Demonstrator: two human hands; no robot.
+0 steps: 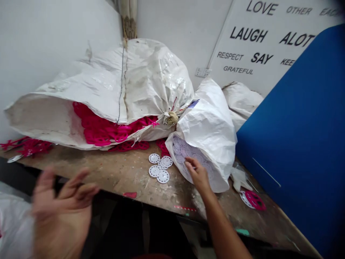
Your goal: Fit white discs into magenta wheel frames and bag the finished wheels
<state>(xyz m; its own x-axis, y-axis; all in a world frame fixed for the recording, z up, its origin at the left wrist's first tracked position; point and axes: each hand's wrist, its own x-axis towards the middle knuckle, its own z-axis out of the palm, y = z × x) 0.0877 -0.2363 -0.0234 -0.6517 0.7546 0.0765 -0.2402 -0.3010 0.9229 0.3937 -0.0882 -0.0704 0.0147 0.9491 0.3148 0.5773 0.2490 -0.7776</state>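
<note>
My right hand is at the mouth of a white woven sack, in front of the pale discs inside it. Its fingers are loosely bent and slightly apart, with no disc visible in them. My left hand is raised in front of the table edge at the lower left, palm up. It is blurred, but its fingers are spread and nothing lies in it. Between the hands, several white slotted discs lie on the worn tabletop, some overlapping.
A large white sack lies open on the left, with bright pink pieces inside. More pink pieces lie at the table's left end. A blue panel borders the right side. A pink disc overlaps a white one near it.
</note>
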